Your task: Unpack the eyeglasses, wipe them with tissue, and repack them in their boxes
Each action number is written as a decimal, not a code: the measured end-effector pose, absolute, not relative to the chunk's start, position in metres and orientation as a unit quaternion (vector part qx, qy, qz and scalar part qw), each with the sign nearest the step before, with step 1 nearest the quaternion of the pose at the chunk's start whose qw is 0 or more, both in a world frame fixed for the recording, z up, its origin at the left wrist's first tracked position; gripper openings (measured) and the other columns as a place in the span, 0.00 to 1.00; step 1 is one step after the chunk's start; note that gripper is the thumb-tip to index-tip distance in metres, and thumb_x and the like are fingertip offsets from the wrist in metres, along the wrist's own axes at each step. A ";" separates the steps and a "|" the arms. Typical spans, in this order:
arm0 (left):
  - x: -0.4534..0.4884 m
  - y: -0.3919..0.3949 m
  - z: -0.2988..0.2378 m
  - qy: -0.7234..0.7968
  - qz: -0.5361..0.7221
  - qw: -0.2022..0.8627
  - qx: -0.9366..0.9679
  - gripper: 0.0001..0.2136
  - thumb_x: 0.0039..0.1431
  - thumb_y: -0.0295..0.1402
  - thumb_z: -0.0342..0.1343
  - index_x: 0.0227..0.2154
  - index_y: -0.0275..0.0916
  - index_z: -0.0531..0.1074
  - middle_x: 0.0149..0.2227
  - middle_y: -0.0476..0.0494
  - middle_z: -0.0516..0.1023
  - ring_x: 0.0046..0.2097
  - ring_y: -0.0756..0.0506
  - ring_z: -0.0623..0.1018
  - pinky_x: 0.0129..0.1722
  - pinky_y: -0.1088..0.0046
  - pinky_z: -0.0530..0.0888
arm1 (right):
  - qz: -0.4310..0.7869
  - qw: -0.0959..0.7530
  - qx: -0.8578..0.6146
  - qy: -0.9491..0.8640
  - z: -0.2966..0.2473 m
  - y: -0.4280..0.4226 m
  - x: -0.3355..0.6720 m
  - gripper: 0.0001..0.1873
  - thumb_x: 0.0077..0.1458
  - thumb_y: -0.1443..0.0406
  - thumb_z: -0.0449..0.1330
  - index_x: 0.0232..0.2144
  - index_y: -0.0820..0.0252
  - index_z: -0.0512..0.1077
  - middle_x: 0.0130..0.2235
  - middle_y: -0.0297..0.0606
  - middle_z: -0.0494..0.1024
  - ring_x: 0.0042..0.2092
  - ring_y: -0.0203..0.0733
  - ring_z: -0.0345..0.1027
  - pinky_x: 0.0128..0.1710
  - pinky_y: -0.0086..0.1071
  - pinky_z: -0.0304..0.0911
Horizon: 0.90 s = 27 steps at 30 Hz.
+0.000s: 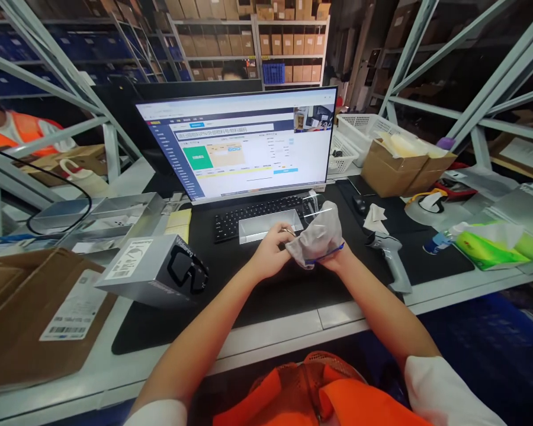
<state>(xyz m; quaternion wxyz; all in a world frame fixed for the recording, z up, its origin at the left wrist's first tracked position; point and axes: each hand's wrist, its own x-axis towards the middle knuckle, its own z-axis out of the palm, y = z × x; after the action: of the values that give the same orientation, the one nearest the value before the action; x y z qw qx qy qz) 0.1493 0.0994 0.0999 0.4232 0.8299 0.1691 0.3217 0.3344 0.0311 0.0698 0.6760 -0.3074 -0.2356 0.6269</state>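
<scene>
My left hand [273,251] is closed, its fingertips pinching what looks like the dark edge of a pair of glasses with a clear lens [311,204]. A thin grey cloth pouch [322,231] with blue trim covers most of my right hand [339,258]. Those fingers are hidden, but the cloth is bunched around the hand and meets the glasses. Behind my left hand, a clear plastic tray or sleeve [266,228] lies over the front of the black keyboard [226,225]. To the left sits a grey box [160,272] printed with dark goggles.
A lit monitor [257,148] stands ahead. On the left are an open cardboard box [39,313] and yellow notes [178,225]. A barcode scanner [393,260], mouse [359,205], crumpled tissue [375,218] and green tissue pack [493,248] lie right. Another person [26,130] is at far left.
</scene>
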 end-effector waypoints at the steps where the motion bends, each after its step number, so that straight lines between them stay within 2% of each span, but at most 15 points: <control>1: 0.148 0.100 0.101 0.175 0.322 0.425 0.827 0.05 0.57 0.30 0.57 0.27 0.37 0.74 0.41 0.42 0.68 0.42 0.45 0.73 0.46 0.67 0.71 | 0.607 0.680 -0.326 -0.250 0.068 0.031 0.335 0.18 0.49 0.48 0.69 0.27 0.56 0.75 0.31 0.35 0.81 0.34 0.44 0.76 0.37 0.38 0.76; 4: 0.145 0.098 0.106 0.186 0.333 0.413 0.827 0.05 0.57 0.27 0.55 0.27 0.38 0.73 0.35 0.46 0.65 0.37 0.48 0.69 0.38 0.71 0.67 | 0.547 0.709 -0.360 -0.261 0.064 0.034 0.336 0.14 0.46 0.55 0.72 0.28 0.58 0.77 0.32 0.37 0.81 0.34 0.45 0.76 0.32 0.35 0.75; 6: 0.143 0.095 0.109 0.191 0.347 0.407 0.823 0.05 0.58 0.26 0.55 0.27 0.38 0.72 0.34 0.47 0.65 0.36 0.48 0.68 0.36 0.72 0.66 | 0.513 0.742 -0.357 -0.243 0.064 0.037 0.336 0.10 0.46 0.59 0.72 0.30 0.56 0.77 0.33 0.35 0.82 0.35 0.44 0.76 0.33 0.35 0.75; 10: 0.141 0.090 0.113 0.237 0.430 0.383 0.783 0.07 0.58 0.26 0.56 0.25 0.38 0.71 0.30 0.49 0.66 0.33 0.49 0.68 0.33 0.74 0.64 | 0.491 0.793 -0.323 -0.163 0.071 0.041 0.343 0.05 0.53 0.61 0.67 0.29 0.55 0.75 0.30 0.31 0.80 0.32 0.38 0.74 0.33 0.31 0.74; 13: 0.137 0.091 0.114 0.269 0.482 0.372 0.747 0.07 0.58 0.28 0.57 0.24 0.38 0.70 0.29 0.50 0.67 0.32 0.49 0.69 0.32 0.75 0.65 | 0.503 0.820 -0.243 -0.126 0.080 0.041 0.356 0.17 0.61 0.60 0.62 0.21 0.56 0.67 0.25 0.30 0.75 0.26 0.34 0.69 0.29 0.28 0.71; 16: 0.123 0.103 0.118 0.306 0.503 0.366 0.721 0.08 0.58 0.32 0.59 0.24 0.38 0.71 0.28 0.50 0.69 0.31 0.50 0.71 0.33 0.75 0.68 | 0.486 0.841 -0.185 -0.150 0.085 0.038 0.373 0.24 0.65 0.57 0.57 0.19 0.57 0.59 0.27 0.30 0.73 0.26 0.33 0.67 0.29 0.28 0.69; 23: 0.081 0.134 0.141 0.308 0.514 0.395 0.696 0.10 0.56 0.35 0.61 0.22 0.39 0.70 0.21 0.51 0.67 0.22 0.51 0.66 0.21 0.75 0.63 | 0.474 0.843 -0.200 -0.157 0.080 0.040 0.396 0.27 0.65 0.53 0.57 0.20 0.57 0.56 0.27 0.29 0.70 0.26 0.33 0.65 0.30 0.29 0.68; 25: 0.079 0.134 0.144 0.309 0.516 0.377 0.704 0.10 0.57 0.35 0.60 0.23 0.40 0.71 0.23 0.51 0.69 0.23 0.50 0.66 0.22 0.74 0.64 | 0.478 0.837 -0.207 -0.167 0.077 0.041 0.395 0.26 0.65 0.52 0.58 0.20 0.57 0.56 0.27 0.29 0.70 0.27 0.33 0.65 0.30 0.29 0.68; 27: 0.082 0.133 0.144 0.312 0.456 0.357 0.753 0.08 0.58 0.35 0.59 0.26 0.39 0.73 0.27 0.49 0.73 0.27 0.49 0.70 0.27 0.73 0.68 | 0.483 0.829 -0.217 -0.182 0.075 0.042 0.393 0.26 0.65 0.52 0.58 0.20 0.57 0.56 0.27 0.30 0.70 0.28 0.33 0.65 0.31 0.29 0.68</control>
<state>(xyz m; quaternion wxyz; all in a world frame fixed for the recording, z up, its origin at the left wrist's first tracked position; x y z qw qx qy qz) 0.0818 0.1335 0.1442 0.3567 0.7530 0.3121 0.4565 0.3930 0.0420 0.0751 0.8287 -0.2170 -0.1823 0.4826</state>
